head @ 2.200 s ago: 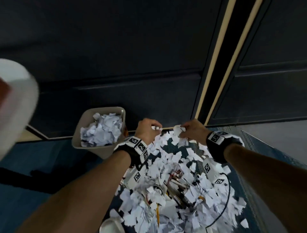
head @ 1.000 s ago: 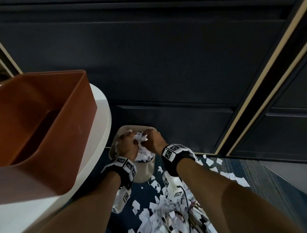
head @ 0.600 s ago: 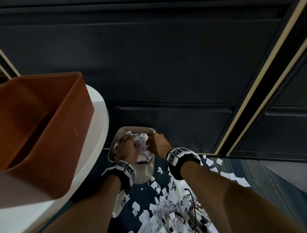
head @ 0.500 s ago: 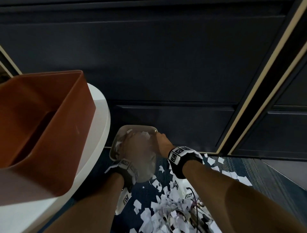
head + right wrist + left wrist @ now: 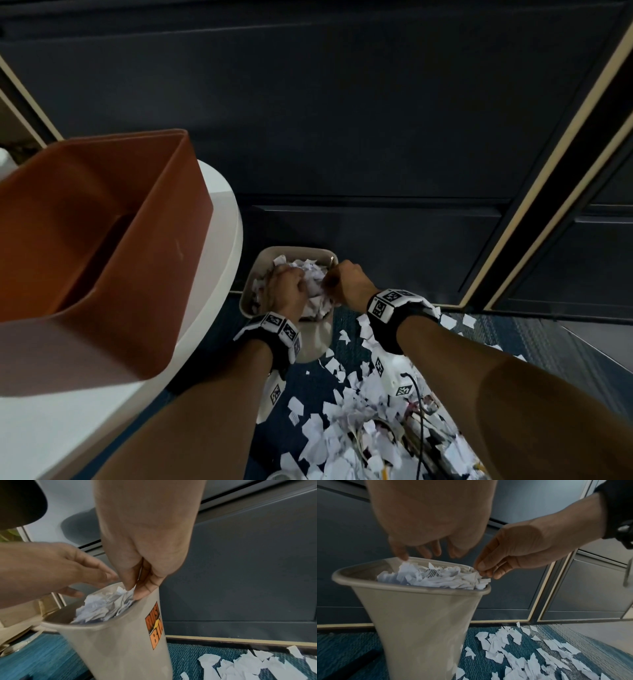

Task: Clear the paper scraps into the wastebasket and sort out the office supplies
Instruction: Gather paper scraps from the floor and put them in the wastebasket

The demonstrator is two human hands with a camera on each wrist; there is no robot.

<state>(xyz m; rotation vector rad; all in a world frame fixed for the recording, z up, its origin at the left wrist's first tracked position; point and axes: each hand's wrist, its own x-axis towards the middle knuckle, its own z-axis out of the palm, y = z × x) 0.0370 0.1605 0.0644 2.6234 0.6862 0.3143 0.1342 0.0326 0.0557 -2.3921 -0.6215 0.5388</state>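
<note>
Both hands over the mouth of the beige wastebasket (image 5: 318,337), which stands on the blue carpet (image 5: 342,647) against the dark wall panels (image 5: 342,120). Basket packed to the rim with crumpled paper scraps (image 5: 436,577). Left hand (image 5: 286,286): fingers (image 5: 399,551) spread and slack, tips just over the heap, holding nothing. Right hand (image 5: 346,279): thumb and fingers (image 5: 145,588) pinched together at the basket's rim, touching the top scraps. Loose scraps (image 5: 342,421) litter the carpet beside the basket. Brown bin (image 5: 102,246) sits on a white worktop (image 5: 219,274), near its rounded edge.
</note>
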